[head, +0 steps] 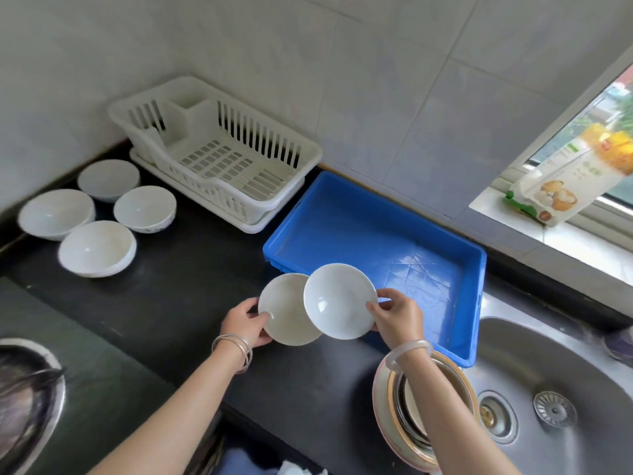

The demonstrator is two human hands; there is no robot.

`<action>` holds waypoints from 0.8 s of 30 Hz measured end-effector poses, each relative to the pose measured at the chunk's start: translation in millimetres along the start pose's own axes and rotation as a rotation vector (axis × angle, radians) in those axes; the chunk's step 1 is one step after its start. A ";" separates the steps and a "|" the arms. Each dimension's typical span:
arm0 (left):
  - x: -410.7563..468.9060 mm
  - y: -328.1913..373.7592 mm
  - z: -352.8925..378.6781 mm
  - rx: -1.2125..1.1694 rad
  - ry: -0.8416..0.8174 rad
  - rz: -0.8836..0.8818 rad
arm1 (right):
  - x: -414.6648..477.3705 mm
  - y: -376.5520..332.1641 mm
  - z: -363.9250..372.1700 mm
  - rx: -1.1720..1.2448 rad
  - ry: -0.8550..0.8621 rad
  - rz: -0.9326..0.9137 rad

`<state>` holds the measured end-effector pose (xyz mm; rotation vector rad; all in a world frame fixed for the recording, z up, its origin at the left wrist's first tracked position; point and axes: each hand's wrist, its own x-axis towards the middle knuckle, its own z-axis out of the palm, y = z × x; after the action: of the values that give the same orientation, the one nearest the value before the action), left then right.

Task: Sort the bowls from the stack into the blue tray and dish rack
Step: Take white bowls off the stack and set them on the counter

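Left hand [245, 323] fingers pinch one white bowl [286, 311], right hand [397, 315] fingers pinch second bowl [339, 301] overlapping it, above table edge at blue tray [478, 269] 7 o'clock corner; separate fully, lower flat into tray

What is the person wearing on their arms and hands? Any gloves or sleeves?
No gloves and no sleeves show: both arms are bare as far as the picture reaches. The left hand has thin silvery bangles stacked round its wrist. The right hand has one thicker, pale, see-through bangle round its wrist. No rings or watch can be made out.
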<state>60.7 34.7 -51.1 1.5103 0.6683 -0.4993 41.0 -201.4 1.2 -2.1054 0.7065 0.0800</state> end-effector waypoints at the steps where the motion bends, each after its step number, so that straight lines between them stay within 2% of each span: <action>1: 1.8 3.4 -10.0 -0.028 0.031 0.006 | 2.8 -7.2 7.1 0.019 -0.013 -0.012; 14: 21.8 3.5 -150.3 -0.434 0.444 0.007 | 36.0 -104.4 141.9 0.036 -0.302 -0.086; 19: 30.8 2.1 -175.0 -0.562 0.515 0.001 | 46.8 -133.7 197.0 0.014 -0.374 -0.078; 24: 36.7 -3.8 -181.9 -0.650 0.563 -0.014 | 58.1 -144.6 234.3 -0.004 -0.367 -0.037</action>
<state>68.5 219.4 -68.2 1.0112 1.1472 0.1555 210.0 17.2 -51.9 -2.0309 0.4456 0.4359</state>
